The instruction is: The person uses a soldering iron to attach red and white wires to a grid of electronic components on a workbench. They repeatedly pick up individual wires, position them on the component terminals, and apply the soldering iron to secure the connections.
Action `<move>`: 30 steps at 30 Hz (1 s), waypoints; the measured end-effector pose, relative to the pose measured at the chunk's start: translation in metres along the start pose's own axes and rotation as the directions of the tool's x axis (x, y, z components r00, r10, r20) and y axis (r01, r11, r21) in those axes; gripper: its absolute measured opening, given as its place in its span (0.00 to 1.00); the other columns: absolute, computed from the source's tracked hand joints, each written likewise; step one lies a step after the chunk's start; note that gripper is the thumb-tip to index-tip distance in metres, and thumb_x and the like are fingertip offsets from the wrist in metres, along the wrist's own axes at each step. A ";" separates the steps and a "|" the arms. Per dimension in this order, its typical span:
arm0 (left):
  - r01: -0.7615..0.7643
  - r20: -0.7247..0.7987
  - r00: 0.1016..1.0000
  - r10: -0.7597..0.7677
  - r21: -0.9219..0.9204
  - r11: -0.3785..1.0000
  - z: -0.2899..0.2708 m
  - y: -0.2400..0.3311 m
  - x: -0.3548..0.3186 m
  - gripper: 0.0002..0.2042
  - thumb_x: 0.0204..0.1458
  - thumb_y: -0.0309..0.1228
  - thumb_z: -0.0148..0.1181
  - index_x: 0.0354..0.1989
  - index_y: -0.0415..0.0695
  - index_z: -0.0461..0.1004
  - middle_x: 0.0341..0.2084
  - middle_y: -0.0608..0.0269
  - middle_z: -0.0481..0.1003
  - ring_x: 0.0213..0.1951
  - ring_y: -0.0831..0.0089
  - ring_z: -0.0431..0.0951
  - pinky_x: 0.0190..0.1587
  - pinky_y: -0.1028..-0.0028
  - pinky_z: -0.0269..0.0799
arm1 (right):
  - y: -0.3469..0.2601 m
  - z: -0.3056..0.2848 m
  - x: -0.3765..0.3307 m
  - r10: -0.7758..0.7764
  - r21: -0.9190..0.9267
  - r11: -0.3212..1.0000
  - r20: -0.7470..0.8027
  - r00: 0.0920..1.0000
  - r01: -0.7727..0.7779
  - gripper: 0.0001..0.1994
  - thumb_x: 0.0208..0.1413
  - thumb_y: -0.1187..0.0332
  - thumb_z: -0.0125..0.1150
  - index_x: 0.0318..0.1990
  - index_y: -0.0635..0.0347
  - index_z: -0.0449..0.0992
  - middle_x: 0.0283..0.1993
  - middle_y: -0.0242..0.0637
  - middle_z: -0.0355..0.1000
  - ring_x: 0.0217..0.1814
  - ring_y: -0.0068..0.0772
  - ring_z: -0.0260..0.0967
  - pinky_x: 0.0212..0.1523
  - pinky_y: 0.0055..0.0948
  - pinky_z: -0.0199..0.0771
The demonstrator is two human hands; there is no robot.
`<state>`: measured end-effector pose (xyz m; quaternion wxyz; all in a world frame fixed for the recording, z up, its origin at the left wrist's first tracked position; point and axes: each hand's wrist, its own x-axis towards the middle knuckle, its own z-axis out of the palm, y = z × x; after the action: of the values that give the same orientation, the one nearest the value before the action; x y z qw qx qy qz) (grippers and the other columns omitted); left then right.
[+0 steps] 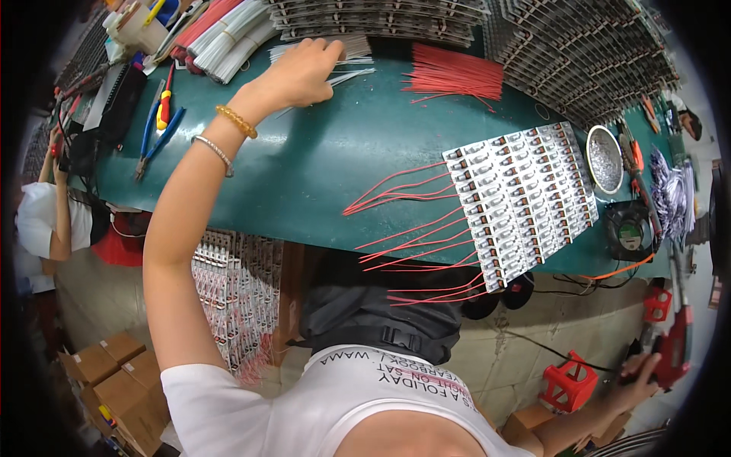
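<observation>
My left hand (304, 72) reaches over a pile of white wires (354, 47) at the back of the green table, fingers bent and thumb apart from them. A few loose white wires (356, 75) run out from beneath it. Down at the far right, my right hand (638, 383) is closed on the red gun-shaped tool (673, 354); part of the grip is hidden. Between the hands lies a panel of small white circuit boards (525, 199), tilted on the table. Red wires (407, 194) stick out from its left edge over the table's front edge.
Behind lie a bundle of red wires (457, 72) and stacked board panels (579, 57). Blue-handled pliers (161, 133) lie left. A silvery bowl (604, 160) and a black fan (630, 231) stand right. A red stool (569, 381) is below. Another person (47, 217) sits far left.
</observation>
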<state>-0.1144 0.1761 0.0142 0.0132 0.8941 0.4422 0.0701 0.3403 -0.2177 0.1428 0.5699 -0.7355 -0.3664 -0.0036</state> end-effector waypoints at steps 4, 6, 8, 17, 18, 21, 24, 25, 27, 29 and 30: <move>0.044 0.014 0.999 -0.045 0.055 0.998 0.006 -0.007 0.010 0.17 0.36 0.21 0.50 0.40 0.37 0.65 0.34 0.45 0.71 0.39 0.49 0.70 0.42 0.58 0.67 | 0.018 0.044 -0.024 0.028 0.132 0.989 0.251 0.967 -0.063 0.23 0.60 0.63 0.48 0.57 0.72 0.57 0.14 0.25 0.52 0.13 0.15 0.47 0.16 0.18 0.50; 0.059 0.142 0.988 -0.066 0.051 0.997 0.004 0.001 0.020 0.17 0.36 0.20 0.49 0.39 0.37 0.65 0.31 0.44 0.73 0.36 0.48 0.72 0.39 0.57 0.68 | 0.024 0.055 -0.034 -0.035 0.150 0.989 0.271 0.962 -0.007 0.26 0.59 0.61 0.50 0.56 0.75 0.56 0.13 0.25 0.53 0.11 0.16 0.48 0.15 0.18 0.52; 0.042 0.182 0.982 -0.052 0.058 0.997 0.001 0.007 0.017 0.16 0.35 0.20 0.48 0.37 0.36 0.66 0.29 0.44 0.73 0.33 0.47 0.72 0.37 0.58 0.68 | 0.033 0.058 -0.044 -0.062 0.196 0.981 0.304 0.951 0.001 0.26 0.59 0.61 0.50 0.55 0.76 0.56 0.13 0.26 0.54 0.10 0.16 0.49 0.14 0.18 0.53; 0.041 0.209 0.978 -0.003 -0.179 0.983 -0.016 -0.004 0.016 0.08 0.34 0.24 0.53 0.25 0.34 0.69 0.19 0.51 0.72 0.23 0.63 0.73 0.29 0.66 0.68 | 0.054 0.076 -0.070 0.043 0.392 0.902 0.335 0.941 -0.180 0.26 0.59 0.59 0.50 0.55 0.75 0.56 0.12 0.28 0.54 0.10 0.18 0.50 0.14 0.19 0.56; 0.080 0.288 0.957 -0.032 -0.156 0.984 -0.023 -0.006 0.022 0.08 0.34 0.24 0.53 0.24 0.34 0.69 0.19 0.52 0.72 0.22 0.65 0.72 0.29 0.66 0.68 | 0.054 0.077 -0.072 0.061 0.407 0.891 0.334 0.941 -0.202 0.26 0.59 0.59 0.50 0.54 0.74 0.56 0.12 0.28 0.54 0.10 0.18 0.51 0.14 0.19 0.56; 0.194 0.409 0.911 -0.058 -0.298 0.935 -0.033 -0.016 0.025 0.06 0.42 0.25 0.53 0.24 0.34 0.68 0.17 0.57 0.71 0.21 0.72 0.71 0.27 0.69 0.67 | 0.056 0.082 -0.077 0.091 0.400 0.882 0.374 0.923 -0.249 0.26 0.59 0.59 0.49 0.54 0.74 0.56 0.12 0.28 0.54 0.10 0.18 0.51 0.15 0.20 0.57; 0.229 0.398 0.913 -0.087 -0.325 0.917 -0.050 -0.006 0.030 0.08 0.49 0.26 0.51 0.24 0.33 0.71 0.14 0.58 0.71 0.20 0.70 0.74 0.27 0.69 0.70 | 0.059 0.091 -0.085 0.120 0.433 0.855 0.370 0.921 -0.285 0.25 0.59 0.58 0.49 0.54 0.73 0.57 0.12 0.28 0.54 0.09 0.19 0.51 0.14 0.19 0.57; 0.183 0.375 0.924 -0.080 -0.249 0.951 -0.056 -0.003 0.031 0.08 0.49 0.27 0.51 0.26 0.33 0.71 0.16 0.56 0.72 0.21 0.69 0.73 0.29 0.69 0.70 | 0.059 0.093 -0.087 0.128 0.445 0.844 0.376 0.918 -0.300 0.25 0.59 0.58 0.49 0.54 0.73 0.57 0.12 0.28 0.54 0.09 0.19 0.51 0.14 0.19 0.57; 0.091 0.330 0.942 -0.058 -0.086 0.992 -0.067 0.002 0.033 0.09 0.51 0.28 0.51 0.30 0.33 0.72 0.19 0.54 0.73 0.22 0.65 0.73 0.31 0.67 0.69 | 0.060 0.099 -0.090 0.138 0.473 0.819 0.386 0.912 -0.324 0.26 0.59 0.57 0.49 0.54 0.73 0.57 0.12 0.27 0.54 0.09 0.19 0.50 0.14 0.19 0.57; 0.012 0.339 0.939 -0.052 0.119 0.993 -0.071 0.011 0.039 0.08 0.49 0.27 0.52 0.31 0.35 0.74 0.22 0.50 0.74 0.28 0.57 0.75 0.33 0.64 0.70 | 0.059 0.103 -0.092 0.138 0.495 0.801 0.394 0.909 -0.336 0.26 0.59 0.57 0.49 0.54 0.73 0.56 0.12 0.27 0.54 0.09 0.19 0.50 0.14 0.19 0.57; -0.071 0.326 0.945 -0.003 0.213 0.974 -0.073 0.017 0.041 0.07 0.48 0.26 0.53 0.31 0.35 0.74 0.23 0.49 0.75 0.29 0.55 0.75 0.34 0.63 0.70 | 0.059 0.105 -0.092 0.132 0.503 0.796 0.399 0.908 -0.336 0.26 0.59 0.56 0.49 0.54 0.73 0.56 0.11 0.27 0.54 0.09 0.19 0.50 0.14 0.19 0.57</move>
<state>-0.0866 0.1959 0.0928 -0.0156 0.8968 0.4234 -0.1274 0.2616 -0.1841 0.0179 0.6832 -0.5646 -0.3494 0.3039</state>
